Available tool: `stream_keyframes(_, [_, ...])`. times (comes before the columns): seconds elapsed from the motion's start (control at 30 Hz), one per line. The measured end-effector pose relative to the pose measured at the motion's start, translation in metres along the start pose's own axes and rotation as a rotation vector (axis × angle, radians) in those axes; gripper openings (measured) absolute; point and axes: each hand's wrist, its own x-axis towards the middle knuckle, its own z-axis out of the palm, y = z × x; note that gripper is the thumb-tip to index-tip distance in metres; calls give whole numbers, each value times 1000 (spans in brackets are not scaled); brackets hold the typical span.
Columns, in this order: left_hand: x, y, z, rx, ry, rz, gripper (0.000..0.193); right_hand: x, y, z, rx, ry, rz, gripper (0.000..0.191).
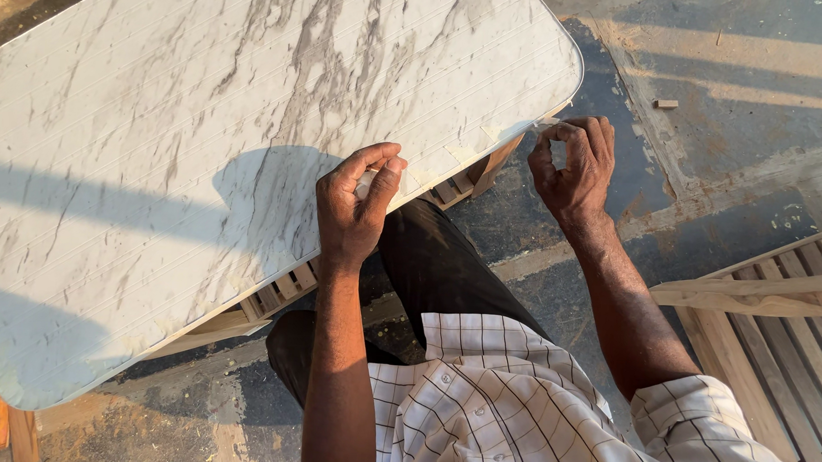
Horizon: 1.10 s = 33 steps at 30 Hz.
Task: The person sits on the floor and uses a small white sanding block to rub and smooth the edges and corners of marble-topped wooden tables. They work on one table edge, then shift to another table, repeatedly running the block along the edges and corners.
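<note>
Work surface: a marble-patterned panel (pixel 202 139) lies flat on a slatted wooden frame (pixel 284 285), its near edge running diagonally in front of me.
Left hand: my left hand (pixel 356 210) sits on the panel's near edge, thumb and forefinger pinched tight on a small pale piece, probably a strip of film or tape (pixel 367 181); I cannot tell which.
Right hand: my right hand (pixel 576 164) hovers just off the rounded corner (pixel 566 76), fingers curled in a narrow pinch on what looks like the pale strip's far end (pixel 547 124).
Strip position: it appears to follow the panel edge between both hands.
Technique: I judge an even, low pull along the edge best, both pinches close to the panel.
Risk: a steep or jerky pull could tear the strip.
Surroundings: a second slatted frame (pixel 776 330) stands at my right on the concrete floor (pixel 731 106).
</note>
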Motion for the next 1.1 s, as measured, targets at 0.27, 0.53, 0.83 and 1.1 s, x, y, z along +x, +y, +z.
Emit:
stream_keyframes(0.27, [-1,-3,-1,-8,-9,7,34,11,6,4,-91,-24,-84,21])
stream_keyframes(0.53, [-1,-5,-2,-13,-7,-3,34,-14,5,-3,510,71,385,16])
stream_keyframes(0.83, [-2,-1,0,-9,0,-30,34,-11,3,14,851,96,514,13])
stream_keyframes(1.1, [-3,-4,1,-4,2,-2,34,-4,13,6,533,28,321,16])
